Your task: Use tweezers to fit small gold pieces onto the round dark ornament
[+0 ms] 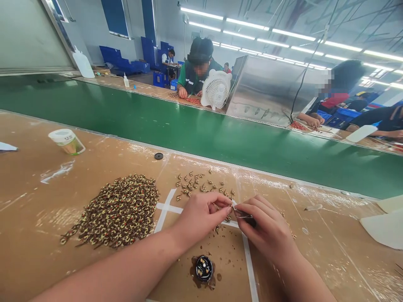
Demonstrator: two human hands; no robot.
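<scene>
Left hand [201,214] and right hand [267,228] are meeting fingertip to fingertip, both pinching a tiny piece [234,206] midway along the table's near edge. Risk: a loosening pinch is dropping it among the scattered pieces [201,184]; forearms are crowding the dark dish [204,267].

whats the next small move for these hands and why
Probably lay the small piece, pinched between left hand and right hand, among the scattered pieces just beyond: those lie singly, apart from the pile on the left.
</scene>
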